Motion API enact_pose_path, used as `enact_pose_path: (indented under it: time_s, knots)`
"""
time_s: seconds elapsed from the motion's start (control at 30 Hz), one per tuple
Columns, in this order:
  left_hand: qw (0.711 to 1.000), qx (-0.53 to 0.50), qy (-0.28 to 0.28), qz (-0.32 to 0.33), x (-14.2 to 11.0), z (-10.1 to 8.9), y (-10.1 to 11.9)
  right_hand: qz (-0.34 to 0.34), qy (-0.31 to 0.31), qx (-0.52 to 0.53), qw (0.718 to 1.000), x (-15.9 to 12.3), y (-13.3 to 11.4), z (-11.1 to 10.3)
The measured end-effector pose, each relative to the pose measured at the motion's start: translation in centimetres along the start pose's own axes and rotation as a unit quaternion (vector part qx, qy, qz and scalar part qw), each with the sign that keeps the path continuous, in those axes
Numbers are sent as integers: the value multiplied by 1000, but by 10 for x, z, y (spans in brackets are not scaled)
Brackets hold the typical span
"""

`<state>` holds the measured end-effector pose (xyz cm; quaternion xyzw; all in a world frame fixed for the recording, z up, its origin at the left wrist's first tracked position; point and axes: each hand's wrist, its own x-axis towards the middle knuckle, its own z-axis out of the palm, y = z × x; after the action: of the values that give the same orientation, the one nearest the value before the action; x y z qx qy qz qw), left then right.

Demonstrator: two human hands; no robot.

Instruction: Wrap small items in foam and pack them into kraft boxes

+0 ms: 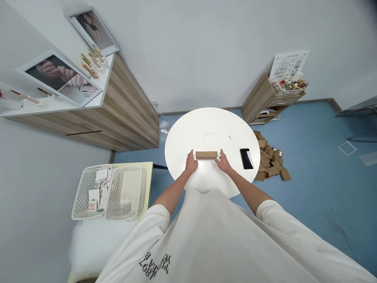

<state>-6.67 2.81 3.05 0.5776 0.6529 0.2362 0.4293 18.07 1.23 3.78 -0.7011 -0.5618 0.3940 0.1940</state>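
A long brown cardboard box (pixel 206 155) lies on the round white table (pixel 206 125), near its front edge. My left hand (pixel 191 162) presses against the box's left end, fingers curled round it. At the right end, my right hand (pixel 223 160) grips the box the same way. Both hands hold the box between them, flat on the tabletop. A black phone (pixel 246 158) lies face up on the table, a little to the right of my right hand.
A heap of small brown cardboard boxes (pixel 271 161) lies on the blue floor right of the table. Two white mesh baskets (pixel 110 192) with small packets stand on a low surface at my left. Wooden cabinets (pixel 126 114) line the wall.
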Motion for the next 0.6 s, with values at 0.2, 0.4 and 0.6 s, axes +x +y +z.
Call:
enact_pose_path:
  time_s: [0.2,0.4,0.6]
  knots:
    - [990,-124,-55,-41,3,4,5,45,8,130,990,-7,-17,-2]
    - [989,-126,-64,-34,-36,18,-24,71,31,143,987,-48,2,16]
    - [985,-115,-96,-85,-58,24,-51,112,-3,130,985,-72,22,37]
